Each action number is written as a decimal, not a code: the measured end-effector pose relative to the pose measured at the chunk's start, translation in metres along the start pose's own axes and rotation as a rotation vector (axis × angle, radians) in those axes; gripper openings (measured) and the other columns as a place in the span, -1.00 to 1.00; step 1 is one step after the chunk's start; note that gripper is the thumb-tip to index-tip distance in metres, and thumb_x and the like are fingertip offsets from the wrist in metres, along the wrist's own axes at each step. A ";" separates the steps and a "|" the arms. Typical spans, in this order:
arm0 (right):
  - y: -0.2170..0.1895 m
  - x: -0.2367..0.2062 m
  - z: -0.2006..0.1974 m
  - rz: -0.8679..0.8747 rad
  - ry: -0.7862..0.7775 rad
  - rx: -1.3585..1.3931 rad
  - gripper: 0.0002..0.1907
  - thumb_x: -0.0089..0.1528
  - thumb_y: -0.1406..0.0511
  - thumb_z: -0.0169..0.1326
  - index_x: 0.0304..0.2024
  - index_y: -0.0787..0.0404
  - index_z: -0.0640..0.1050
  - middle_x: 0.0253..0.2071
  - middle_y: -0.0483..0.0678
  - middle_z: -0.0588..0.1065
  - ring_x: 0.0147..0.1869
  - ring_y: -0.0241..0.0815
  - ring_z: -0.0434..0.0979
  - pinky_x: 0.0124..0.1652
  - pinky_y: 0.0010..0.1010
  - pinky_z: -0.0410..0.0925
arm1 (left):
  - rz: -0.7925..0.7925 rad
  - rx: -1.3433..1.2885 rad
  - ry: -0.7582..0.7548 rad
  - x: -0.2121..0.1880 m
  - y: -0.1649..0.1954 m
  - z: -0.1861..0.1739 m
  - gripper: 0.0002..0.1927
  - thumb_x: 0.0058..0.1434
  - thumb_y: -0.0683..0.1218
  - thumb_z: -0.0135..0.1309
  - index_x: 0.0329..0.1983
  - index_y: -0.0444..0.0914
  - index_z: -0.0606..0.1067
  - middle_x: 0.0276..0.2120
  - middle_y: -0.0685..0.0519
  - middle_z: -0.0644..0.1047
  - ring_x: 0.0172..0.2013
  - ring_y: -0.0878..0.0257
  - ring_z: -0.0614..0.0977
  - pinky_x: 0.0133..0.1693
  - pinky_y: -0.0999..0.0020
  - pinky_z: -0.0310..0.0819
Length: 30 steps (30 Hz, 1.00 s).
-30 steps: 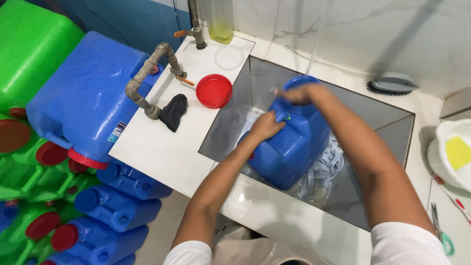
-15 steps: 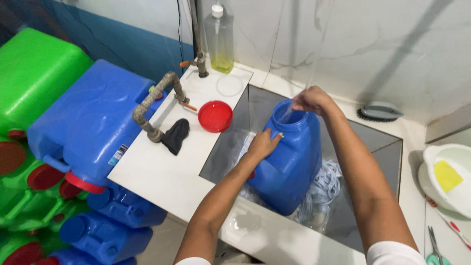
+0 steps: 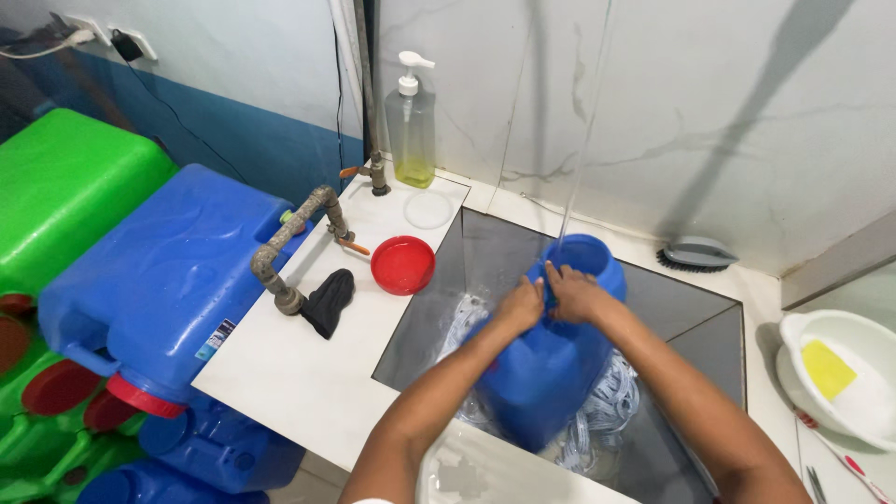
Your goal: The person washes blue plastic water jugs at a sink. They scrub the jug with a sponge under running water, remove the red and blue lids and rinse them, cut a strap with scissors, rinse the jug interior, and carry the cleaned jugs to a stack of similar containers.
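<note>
A blue plastic jerrycan (image 3: 546, 369) stands nearly upright in a dark sunken sink (image 3: 686, 313), its open mouth at the top. A thin stream of water (image 3: 581, 140) falls into the mouth. My left hand (image 3: 519, 306) grips the can's shoulder just left of the mouth. My right hand (image 3: 574, 294) holds the neck right beside it, the two hands nearly touching. Under the can lies white and blue cloth (image 3: 607, 401).
A red lid (image 3: 402, 265), a clear round lid (image 3: 428, 210), a black cloth (image 3: 329, 301) and a soap pump bottle (image 3: 412, 126) are on the white counter (image 3: 280, 373). A pipe tap (image 3: 280, 252) juts over it. Blue and green jerrycans (image 3: 159, 280) are stacked at left. A brush (image 3: 698, 253) and white basin (image 3: 840, 378) are at right.
The can has been tipped from leaning to nearly upright. My left hand slid up its side to the shoulder, meeting my right hand at the neck. The camera view has risen.
</note>
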State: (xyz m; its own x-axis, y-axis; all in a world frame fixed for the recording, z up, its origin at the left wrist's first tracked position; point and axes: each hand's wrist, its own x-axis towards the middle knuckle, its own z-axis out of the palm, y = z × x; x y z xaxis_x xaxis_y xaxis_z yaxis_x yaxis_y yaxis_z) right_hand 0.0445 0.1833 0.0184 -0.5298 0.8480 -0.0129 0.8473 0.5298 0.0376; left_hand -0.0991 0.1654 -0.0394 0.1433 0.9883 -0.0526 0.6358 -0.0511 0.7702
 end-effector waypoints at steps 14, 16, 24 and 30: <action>-0.034 0.018 -0.186 -0.181 0.591 0.029 -0.54 0.14 0.01 0.25 -0.05 0.14 0.64 -0.30 0.09 0.60 -0.29 0.15 0.61 -0.29 -0.05 0.44 | -0.549 -1.128 -0.286 -0.105 -0.145 -0.077 -0.36 0.42 0.25 -0.19 0.26 -0.34 0.37 -0.08 -0.18 0.52 -0.24 0.15 0.54 -0.25 0.30 0.49; -0.014 0.033 -0.250 -0.187 0.809 -0.063 -0.42 0.25 -0.09 0.24 0.09 0.19 0.63 -0.23 0.09 0.61 -0.25 0.16 0.61 -0.26 -0.05 0.45 | -0.543 -1.271 -0.205 -0.095 -0.140 -0.097 -0.30 0.39 0.27 -0.27 0.34 -0.34 0.31 0.10 -0.20 0.50 -0.07 0.10 0.59 -0.10 0.24 0.54; 0.001 0.068 -0.332 0.087 0.733 -0.028 -0.63 0.16 0.05 0.25 -0.15 0.16 0.71 -0.29 0.20 0.59 -0.21 0.26 0.61 -0.17 0.01 0.45 | -0.371 -1.549 -0.145 -0.165 -0.089 -0.145 -0.22 0.31 0.29 -0.13 0.46 -0.24 0.22 0.32 -0.05 0.43 0.21 0.13 0.55 0.21 0.11 0.46; 0.011 0.081 -0.316 0.234 0.950 0.122 -0.63 0.17 0.06 0.24 -0.21 0.22 0.68 -0.35 0.21 0.59 -0.27 0.29 0.59 -0.28 0.03 0.43 | -0.001 -1.317 0.291 -0.181 -0.107 -0.300 -0.15 0.32 0.35 -0.11 0.46 -0.32 0.21 0.32 -0.18 0.40 0.27 0.04 0.49 0.28 0.09 0.38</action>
State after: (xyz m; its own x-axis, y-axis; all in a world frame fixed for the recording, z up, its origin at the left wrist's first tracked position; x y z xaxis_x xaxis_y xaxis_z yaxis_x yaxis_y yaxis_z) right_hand -0.0011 0.2550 0.3334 -0.1139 0.6000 0.7918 0.9045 0.3924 -0.1673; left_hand -0.4210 0.0348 0.0786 -0.1264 0.9910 -0.0441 -0.5829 -0.0382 0.8116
